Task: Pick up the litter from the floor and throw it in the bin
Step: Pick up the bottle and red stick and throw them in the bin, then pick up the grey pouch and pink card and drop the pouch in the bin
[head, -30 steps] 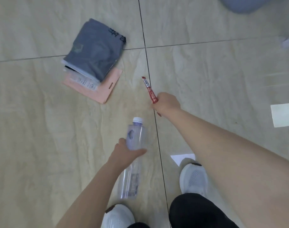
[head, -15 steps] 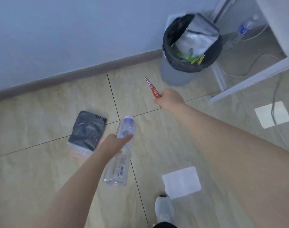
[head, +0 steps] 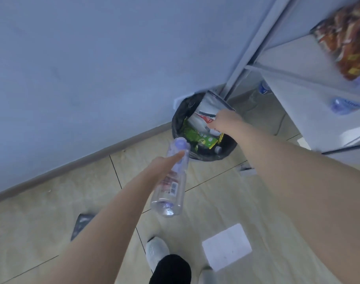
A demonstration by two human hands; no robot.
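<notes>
My left hand (head: 164, 162) grips a clear empty plastic bottle (head: 170, 187) near its purple cap, which points toward the bin. The bin (head: 178, 119), lined in black, stands against the wall and holds a silver bag (head: 209, 105) and green wrappers (head: 195, 136). Over the bin's opening hovers my right hand (head: 226, 121), fingers closed and pointing down. A bit of the red wrapper (head: 208, 119) shows at its fingertips, the remainder hidden by the hand.
A white sheet of paper (head: 227, 247) lies on the tiled floor by my shoe (head: 155, 251). A dark grey packet (head: 80, 222) lies at the left, partly behind my left arm. A white shelf unit (head: 287, 64) with a snack bag (head: 347, 37) stands right of the bin.
I have stepped toward the bin. My right hand moved from the floor area to above the bin's opening, and my left hand carried the bottle up close to the bin's rim.
</notes>
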